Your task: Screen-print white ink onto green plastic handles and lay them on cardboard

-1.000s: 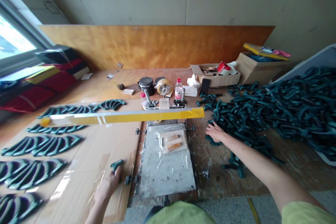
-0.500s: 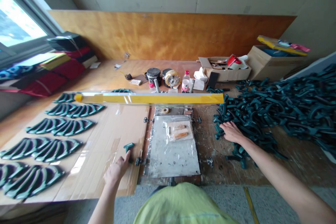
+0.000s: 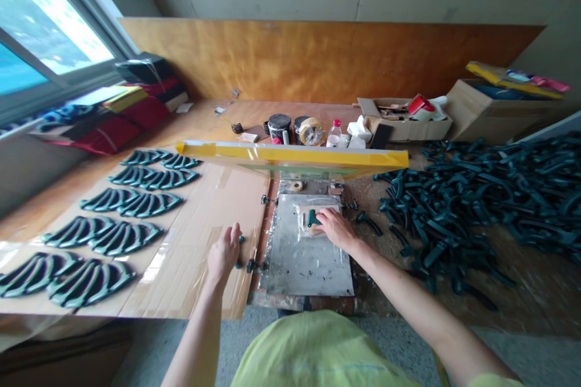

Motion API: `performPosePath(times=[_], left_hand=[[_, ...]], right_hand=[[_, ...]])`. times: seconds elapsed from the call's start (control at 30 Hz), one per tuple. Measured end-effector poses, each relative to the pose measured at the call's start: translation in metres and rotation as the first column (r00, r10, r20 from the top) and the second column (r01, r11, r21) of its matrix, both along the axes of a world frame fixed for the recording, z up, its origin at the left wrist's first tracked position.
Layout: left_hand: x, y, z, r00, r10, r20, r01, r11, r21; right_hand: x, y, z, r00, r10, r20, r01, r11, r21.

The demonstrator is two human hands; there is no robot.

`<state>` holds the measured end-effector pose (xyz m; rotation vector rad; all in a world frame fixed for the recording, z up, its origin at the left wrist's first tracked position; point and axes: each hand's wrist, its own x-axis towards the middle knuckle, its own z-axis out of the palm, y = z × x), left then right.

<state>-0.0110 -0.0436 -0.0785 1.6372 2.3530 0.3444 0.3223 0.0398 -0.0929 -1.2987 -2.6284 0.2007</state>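
My right hand (image 3: 336, 227) is closed around one end of a dark green curved plastic piece (image 3: 312, 217). It holds the piece over a clear plastic packet (image 3: 300, 231) lying on the grey metal plate (image 3: 302, 272). My left hand (image 3: 223, 254) is over the cardboard sheet (image 3: 195, 278), its fingers loosely bent and apart. Just right of it lies another green piece (image 3: 240, 240), partly hidden by the hand. Across the far end of the plate stands a yellow-taped frame (image 3: 295, 155).
A large heap of green pieces (image 3: 458, 211) covers the right side of the bench. Fan-shaped rows of pieces (image 3: 127, 238) lie on the cardboard at left. Black tubs (image 3: 279, 126), a tape roll (image 3: 312, 132) and an open carton (image 3: 413, 127) stand behind the frame.
My right hand has moved left from the heap to above the plate, bringing a green piece. My left hand has shifted slightly off the piece on the cardboard. The view has turned slightly left.
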Motion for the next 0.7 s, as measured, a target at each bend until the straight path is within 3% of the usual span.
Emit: performPosePath(times=[0.17,0.3,0.4,0.53,0.6,0.7], left_hand=[[0.016,0.019,0.026,0.966,0.127,0.225,-0.14,0.989,0.041],[0.015,0.025,0.037,0.941,0.109,0.319,-0.147,0.984,0.097],[0.017,0.034,0.055,0.892,0.038,0.451,-0.153,0.963,0.221],[0.03,0.057,0.104,0.685,-0.175,0.707,-0.28,0.833,0.477],[0.038,0.07,0.13,0.558,-0.291,0.777,-0.339,0.775,0.534],[0.044,0.081,0.153,0.488,-0.342,0.803,-0.323,0.784,0.53]], right_hand=[[-0.014,-0.003,0.008,0.991,-0.002,0.134,-0.004,0.999,0.047],[-0.015,-0.004,0.009,0.991,-0.037,0.129,0.036,0.999,0.003],[-0.016,-0.002,0.002,0.996,-0.035,0.079,0.035,0.999,-0.007],[-0.019,0.002,-0.011,0.982,0.19,0.011,-0.189,0.981,-0.045],[-0.022,0.002,-0.017,0.979,0.203,-0.009,-0.203,0.978,-0.053],[-0.022,0.003,-0.02,0.982,0.187,-0.037,-0.188,0.982,-0.021]])
